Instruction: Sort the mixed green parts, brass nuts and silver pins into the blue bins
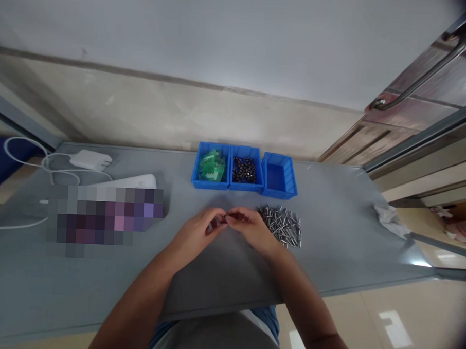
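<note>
Head view looks down on a **left hand** (194,234) and a **right hand** (251,231) drawn together over a **flat grey tabletop** (330,240), their fingertips meeting just ahead of the knuckles. Both hands are closed in a light pinch, not clenched into fists, on a **small dark part** (219,220) held between them. The fingers hide most of it, so its exact shape and long axis cannot be told, though a little of it shows toward the left hand's side. Just beyond the right hand, and off to its outer side, lies a **loose pile of slim silver metal pins** (280,225), their long axes crossing at mixed angles; the right hand is clearly nearer to it than the left. Ahead of both hands, a short reach past the fingertips, stand three **open blue plastic bins** in a row. Ahead and slightly left of the hands, the **left blue bin** (195,170) holds **green flat pieces in clear bags** (212,166). Almost straight ahead, the **middle blue bin** (249,149) holds **small dark parts with brassy glints** (244,170). Ahead and to the right of the hands stands the **right blue bin** (292,183), with nothing visible inside it
</note>
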A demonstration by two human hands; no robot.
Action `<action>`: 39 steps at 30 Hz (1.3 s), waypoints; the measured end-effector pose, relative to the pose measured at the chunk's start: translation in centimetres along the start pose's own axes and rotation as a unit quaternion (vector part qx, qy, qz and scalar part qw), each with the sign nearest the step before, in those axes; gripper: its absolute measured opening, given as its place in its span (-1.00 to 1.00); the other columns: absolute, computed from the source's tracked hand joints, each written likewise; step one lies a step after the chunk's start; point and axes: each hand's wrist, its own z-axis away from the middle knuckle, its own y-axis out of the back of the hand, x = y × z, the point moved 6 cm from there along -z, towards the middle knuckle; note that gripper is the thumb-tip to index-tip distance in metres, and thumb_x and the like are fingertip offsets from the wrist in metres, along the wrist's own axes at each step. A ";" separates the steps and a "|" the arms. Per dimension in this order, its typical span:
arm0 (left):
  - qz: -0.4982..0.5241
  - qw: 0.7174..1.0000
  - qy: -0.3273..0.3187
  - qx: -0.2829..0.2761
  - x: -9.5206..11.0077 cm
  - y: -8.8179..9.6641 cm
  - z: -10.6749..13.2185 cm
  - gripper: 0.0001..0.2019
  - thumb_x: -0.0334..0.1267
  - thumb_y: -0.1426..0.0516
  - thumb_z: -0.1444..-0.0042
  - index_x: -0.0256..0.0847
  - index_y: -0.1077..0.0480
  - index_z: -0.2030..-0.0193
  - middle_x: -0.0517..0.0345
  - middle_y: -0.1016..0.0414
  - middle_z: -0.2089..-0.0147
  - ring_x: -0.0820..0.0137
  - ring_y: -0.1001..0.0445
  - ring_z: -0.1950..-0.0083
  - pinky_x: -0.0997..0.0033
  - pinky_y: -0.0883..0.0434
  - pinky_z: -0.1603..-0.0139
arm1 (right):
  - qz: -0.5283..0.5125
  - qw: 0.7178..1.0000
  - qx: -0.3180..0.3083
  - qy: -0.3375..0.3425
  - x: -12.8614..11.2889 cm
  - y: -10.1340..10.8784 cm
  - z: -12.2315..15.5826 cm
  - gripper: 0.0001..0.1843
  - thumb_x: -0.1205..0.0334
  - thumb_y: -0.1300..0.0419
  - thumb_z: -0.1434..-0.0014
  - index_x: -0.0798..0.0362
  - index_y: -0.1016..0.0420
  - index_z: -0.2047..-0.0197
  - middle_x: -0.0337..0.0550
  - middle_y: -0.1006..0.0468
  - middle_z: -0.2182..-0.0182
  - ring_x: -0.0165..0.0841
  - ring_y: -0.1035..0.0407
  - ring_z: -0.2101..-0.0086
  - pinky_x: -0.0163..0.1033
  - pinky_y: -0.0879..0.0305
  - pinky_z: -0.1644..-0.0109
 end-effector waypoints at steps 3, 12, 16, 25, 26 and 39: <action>-0.006 1.000 -0.028 0.009 0.2 0.0 -0.1 -0.85 -0.27 -0.04 -0.11 -0.15 -0.26 0.16 0.24 -0.33 0.32 0.52 -0.32 0.38 0.53 -0.30 0.36 | -0.081 0.996 -0.016 -0.044 0.7 -0.8 0.3 -0.84 0.20 -0.17 0.03 0.11 -0.46 0.39 -0.29 -0.38 0.53 -0.52 -0.16 0.53 -0.35 -0.07 0.43; -0.006 0.998 -0.045 0.033 0.9 0.7 -0.2 -0.88 -0.26 -0.05 -0.11 -0.14 -0.32 0.20 0.17 -0.28 0.17 0.57 -0.32 0.40 0.54 -0.35 0.36 | -0.158 0.985 -0.020 -0.064 1.2 -0.6 0.7 -0.81 0.15 -0.22 0.08 0.13 -0.47 0.47 -0.32 -0.30 0.63 -0.54 -0.10 0.58 -0.32 -0.01 0.45; -0.002 0.997 -0.068 0.047 1.5 0.9 0.0 -0.90 -0.28 -0.06 -0.10 -0.16 -0.31 0.22 0.17 -0.28 0.19 0.55 -0.33 0.37 0.53 -0.36 0.34 | -0.235 0.968 -0.024 -0.090 2.1 -1.2 0.7 -0.76 0.09 -0.22 0.08 0.13 -0.44 0.48 -0.30 -0.31 0.62 -0.52 -0.13 0.57 -0.32 -0.03 0.44; 0.004 0.996 -0.078 0.050 1.9 1.0 0.2 -0.92 -0.32 -0.06 -0.11 -0.16 -0.30 0.22 0.19 -0.28 0.20 0.57 -0.29 0.40 0.53 -0.34 0.36 | -0.279 0.957 -0.004 -0.084 3.0 -1.5 0.5 -0.76 0.12 -0.27 0.13 0.13 -0.46 0.41 -0.32 -0.28 0.63 -0.55 -0.06 0.60 -0.33 0.04 0.49; 0.006 0.995 -0.081 0.052 1.9 1.0 0.2 -0.92 -0.32 -0.06 -0.11 -0.16 -0.29 0.22 0.19 -0.28 0.20 0.57 -0.29 0.40 0.53 -0.34 0.36 | -0.280 0.956 0.000 -0.083 3.0 -1.5 0.5 -0.75 0.13 -0.27 0.14 0.13 -0.47 0.40 -0.31 -0.30 0.61 -0.54 -0.07 0.60 -0.33 0.03 0.49; 0.002 0.998 -0.039 0.055 1.7 1.1 0.1 -0.94 -0.27 -0.04 -0.11 -0.16 -0.27 0.26 0.20 -0.36 0.26 0.53 -0.37 0.37 0.53 -0.36 0.37 | -0.155 0.985 0.065 -0.045 1.8 -0.4 0.8 -0.76 0.10 -0.25 0.13 0.07 -0.45 0.41 -0.24 -0.45 0.51 -0.49 -0.23 0.53 -0.35 -0.13 0.46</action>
